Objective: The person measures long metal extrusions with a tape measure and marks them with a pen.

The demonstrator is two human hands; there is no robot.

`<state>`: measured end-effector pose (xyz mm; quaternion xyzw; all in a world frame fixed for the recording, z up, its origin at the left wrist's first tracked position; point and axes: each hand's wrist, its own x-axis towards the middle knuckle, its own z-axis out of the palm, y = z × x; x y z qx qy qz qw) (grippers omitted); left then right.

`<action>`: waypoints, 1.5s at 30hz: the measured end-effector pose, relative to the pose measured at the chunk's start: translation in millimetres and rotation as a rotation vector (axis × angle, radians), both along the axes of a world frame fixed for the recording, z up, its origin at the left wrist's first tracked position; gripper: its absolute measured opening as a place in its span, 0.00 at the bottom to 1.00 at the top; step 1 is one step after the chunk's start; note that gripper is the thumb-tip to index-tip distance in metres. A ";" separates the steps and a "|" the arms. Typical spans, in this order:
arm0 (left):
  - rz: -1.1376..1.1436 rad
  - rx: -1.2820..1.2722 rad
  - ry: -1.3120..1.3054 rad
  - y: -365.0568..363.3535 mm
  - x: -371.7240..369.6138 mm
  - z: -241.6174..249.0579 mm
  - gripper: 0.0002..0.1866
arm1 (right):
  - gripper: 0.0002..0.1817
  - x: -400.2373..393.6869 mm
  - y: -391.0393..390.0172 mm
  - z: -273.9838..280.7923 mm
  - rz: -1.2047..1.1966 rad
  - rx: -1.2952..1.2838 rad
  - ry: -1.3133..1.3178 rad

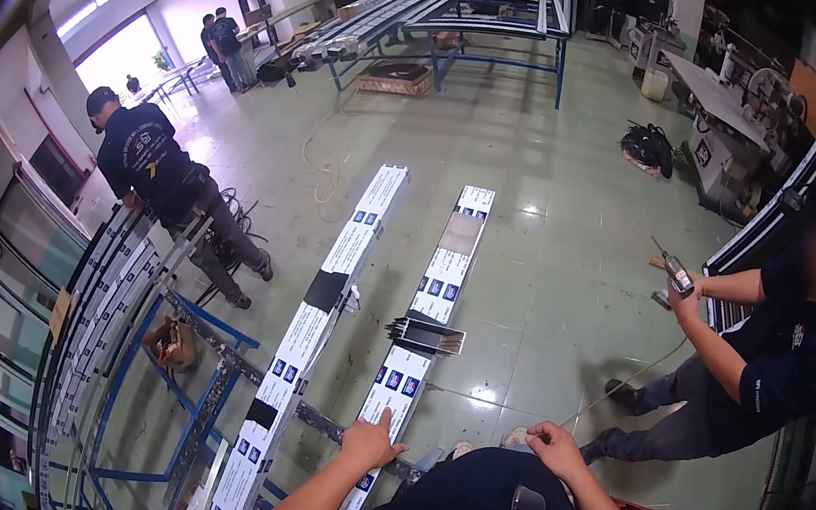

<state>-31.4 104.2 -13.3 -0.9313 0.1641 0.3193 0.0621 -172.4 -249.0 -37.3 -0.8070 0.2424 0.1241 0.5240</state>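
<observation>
My left hand (372, 442) presses open fingers on the right profile (428, 303), right hand (555, 446) loosely curled, empty; loose offcut (427, 335) at 12 o'clock could slide off.

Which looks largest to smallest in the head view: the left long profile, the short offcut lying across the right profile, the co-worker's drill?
1. Left long profile
2. Short offcut
3. Drill, though it sits farther from the camera, so its rank against the offcut is unsure.

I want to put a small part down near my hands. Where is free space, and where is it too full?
Bare floor lies right of the right profile, before the co-worker. A narrow gap separates the right profile from the left profile. The left hand touches the right profile; the right hand hangs free. Crowded: the rack at left.
</observation>
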 end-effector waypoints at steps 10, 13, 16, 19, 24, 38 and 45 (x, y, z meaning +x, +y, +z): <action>-0.005 -0.015 -0.010 1.1 0.9 -2.7 0.52 | 0.13 -1.6 -1.1 -7.0 0.018 -0.016 -0.045; 0.001 -0.006 0.001 -1.0 2.8 2.4 0.52 | 0.13 -1.8 -1.7 -11.2 0.012 -0.007 -0.028; 0.007 0.002 0.031 1.2 -0.5 -0.4 0.52 | 0.16 -3.0 -1.3 -9.0 0.005 0.009 -0.048; 0.003 -0.012 -0.017 2.3 0.8 -6.6 0.53 | 0.15 -5.6 -0.8 -7.1 -0.007 -0.008 -0.046; 0.023 -0.014 -0.015 -0.3 -1.1 -1.1 0.52 | 0.15 -6.2 -0.9 -13.3 0.019 0.005 -0.051; 0.059 -0.096 -0.022 8.6 -6.9 -2.1 0.49 | 0.09 -4.4 -5.4 -19.6 -0.007 0.125 -0.053; 0.066 -0.115 -0.038 9.2 -8.7 -2.1 0.49 | 0.09 -1.9 -4.5 -10.3 -0.003 0.135 -0.036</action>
